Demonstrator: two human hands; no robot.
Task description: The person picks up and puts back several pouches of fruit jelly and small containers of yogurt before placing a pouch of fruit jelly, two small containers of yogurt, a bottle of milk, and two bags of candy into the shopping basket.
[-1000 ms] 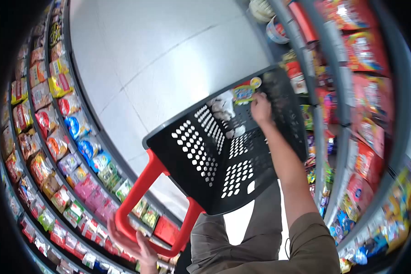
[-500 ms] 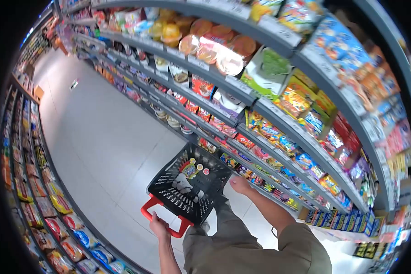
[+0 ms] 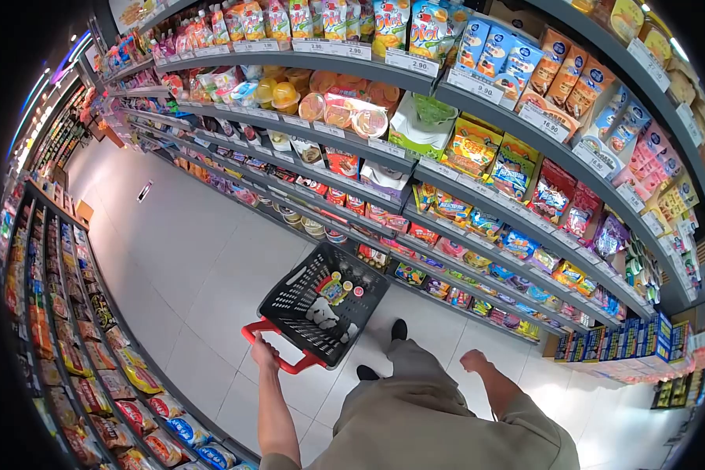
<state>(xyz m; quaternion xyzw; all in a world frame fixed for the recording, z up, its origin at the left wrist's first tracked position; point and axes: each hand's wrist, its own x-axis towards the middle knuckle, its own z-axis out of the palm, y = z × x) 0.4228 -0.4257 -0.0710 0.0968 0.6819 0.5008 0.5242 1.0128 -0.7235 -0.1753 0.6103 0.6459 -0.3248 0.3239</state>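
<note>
My left hand (image 3: 265,353) is closed round the red handle (image 3: 304,363) of a black shopping basket (image 3: 299,276). The basket stands low in front of me and to the left, beside the shelves. Inside it lie a colourful pack with round lids (image 3: 337,288) and some white items (image 3: 322,313). My right hand (image 3: 473,360) hangs at my right side, apart from the shelves, with its fingers curled; whether it holds anything is hidden.
Long shelves (image 3: 313,60) of packaged snacks and jelly run along the right. Another snack shelf (image 3: 102,345) curves along the left. Boxed goods (image 3: 627,341) stand at the far right. A small item (image 3: 144,190) lies on the aisle floor (image 3: 188,251).
The view has tilted up, showing more of the upper shelves. My right hand has moved away from the basket's side towards the right. My left hand stays on the handle.
</note>
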